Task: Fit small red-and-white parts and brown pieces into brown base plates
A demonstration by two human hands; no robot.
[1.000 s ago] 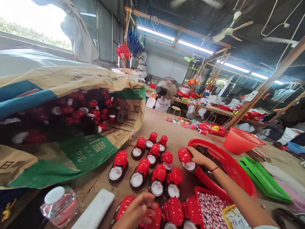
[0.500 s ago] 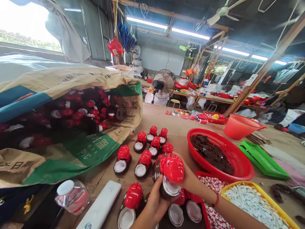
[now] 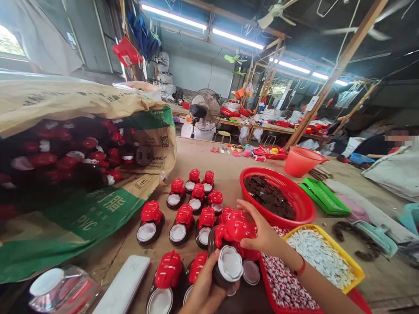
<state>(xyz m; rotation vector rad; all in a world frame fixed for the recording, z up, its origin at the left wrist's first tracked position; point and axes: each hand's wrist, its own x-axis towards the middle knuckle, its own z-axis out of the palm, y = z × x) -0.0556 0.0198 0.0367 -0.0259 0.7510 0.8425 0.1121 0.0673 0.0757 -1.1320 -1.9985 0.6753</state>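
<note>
Workbench [image 3: 209, 163] | open sack [image 3: 98, 213] beside red figures [image 3: 184, 216] | left hand [image 3: 203, 283], right hand [image 3: 260, 229] gripping one figure [image 3: 236, 226]

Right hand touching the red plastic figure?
Touching. The head view shows the right hand curled against the side of the red plastic figure, with no gap.

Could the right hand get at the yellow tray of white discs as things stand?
Probably yes, once it lets go: the right hand holds a red piece, with only a speckled red tray before the yellow tray.
</note>
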